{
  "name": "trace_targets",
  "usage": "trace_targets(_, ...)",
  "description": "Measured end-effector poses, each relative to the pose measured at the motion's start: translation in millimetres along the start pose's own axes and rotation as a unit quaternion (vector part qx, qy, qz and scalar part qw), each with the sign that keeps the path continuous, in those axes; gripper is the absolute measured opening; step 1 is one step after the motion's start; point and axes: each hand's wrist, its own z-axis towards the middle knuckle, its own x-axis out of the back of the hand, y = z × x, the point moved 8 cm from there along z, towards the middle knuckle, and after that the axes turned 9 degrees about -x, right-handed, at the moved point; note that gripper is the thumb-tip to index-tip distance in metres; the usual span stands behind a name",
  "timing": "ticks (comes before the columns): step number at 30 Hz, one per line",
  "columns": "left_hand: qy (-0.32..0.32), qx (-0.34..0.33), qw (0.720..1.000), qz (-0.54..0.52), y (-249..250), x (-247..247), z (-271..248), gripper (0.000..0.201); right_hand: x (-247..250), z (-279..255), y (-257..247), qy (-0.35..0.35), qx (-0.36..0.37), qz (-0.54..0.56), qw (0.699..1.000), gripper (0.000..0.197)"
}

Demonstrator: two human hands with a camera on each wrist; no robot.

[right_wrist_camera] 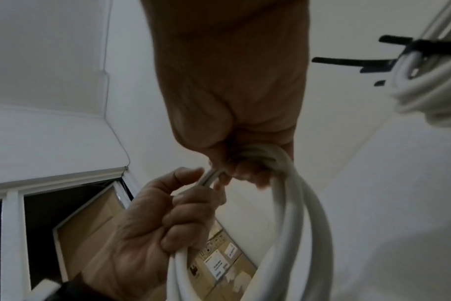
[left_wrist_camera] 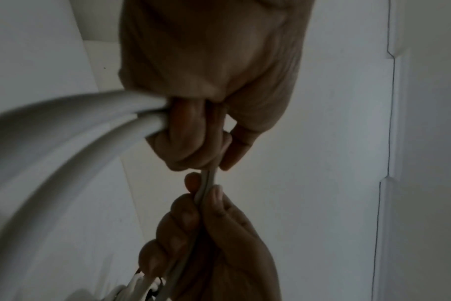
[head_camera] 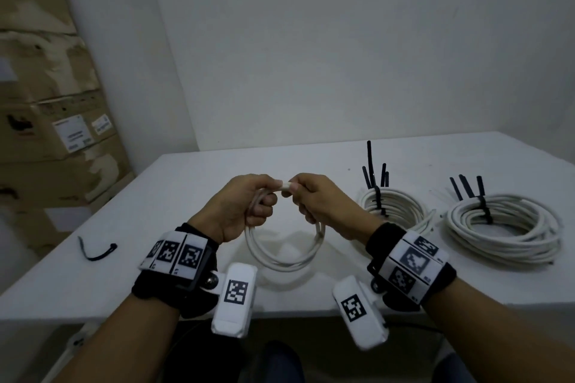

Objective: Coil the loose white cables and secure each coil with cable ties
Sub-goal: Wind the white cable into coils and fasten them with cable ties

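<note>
Room: plain white walls (head_camera: 342,40), stacked cardboard boxes (head_camera: 56,121) against the left wall. White table (head_camera: 186,183) fills the lower view, far edge against the wall. Two tied white coils near the right edge: outer coil (head_camera: 504,227), inner coil (head_camera: 395,208), each cinched with black cable ties (head_camera: 378,196), tails sticking up. Loose cable tie (head_camera: 96,252) near the left edge. White cable (head_camera: 283,258) mid-table by the front edge, a few loops, raised off the surface. Left hand (head_camera: 245,208) fingers curled round the loops; right hand (head_camera: 323,202) curled on the opposite side, thumb and fingertips pinching the strand between the fists.
</note>
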Motion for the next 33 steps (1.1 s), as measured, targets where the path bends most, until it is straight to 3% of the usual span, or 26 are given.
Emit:
trace_targets(4,0.043,-0.054,0.998,0.012,-2,26,-9,0.025,-4,9,2,0.036,-0.013,0.074,0.997,0.026)
trace_targets(9,0.085,-0.085,0.98,-0.157,-16,47,-18,0.035,-28,21,-1,0.048,-0.023,0.146,0.988,0.025)
trace_targets(12,0.112,-0.093,0.971,-0.187,-22,64,-24,0.032,-50,28,-1,0.046,-0.036,0.197,0.979,0.025)
trace_targets(17,0.159,-0.088,0.959,-0.217,-26,101,-34,0.049,-91,41,-5,0.006,-0.031,0.209,0.978,0.025)
trace_targets(20,0.191,-0.064,0.96,-0.192,-29,134,-44,0.048,-119,49,-9,-0.067,-0.035,0.205,0.976,0.028)
trace_targets(23,0.213,-0.068,0.959,-0.172,-23,172,-56,0.046,-141,70,-13,-0.129,-0.064,0.182,0.973,0.046)
trace_targets(26,0.23,-0.096,0.956,-0.156,-12,210,-68,0.035,-162,99,-20,-0.168,-0.078,0.132,0.974,0.032)
trace_targets(29,0.26,-0.103,0.952,-0.121,-8,243,-80,0.034,-204,127,-23,-0.225,-0.072,-0.002,0.972,0.021)
trace_targets(33,0.298,-0.098,0.945,-0.09,-12,274,-97,0.034,-274,150,-29,-0.311,-0.054,-0.179,0.932,0.036)
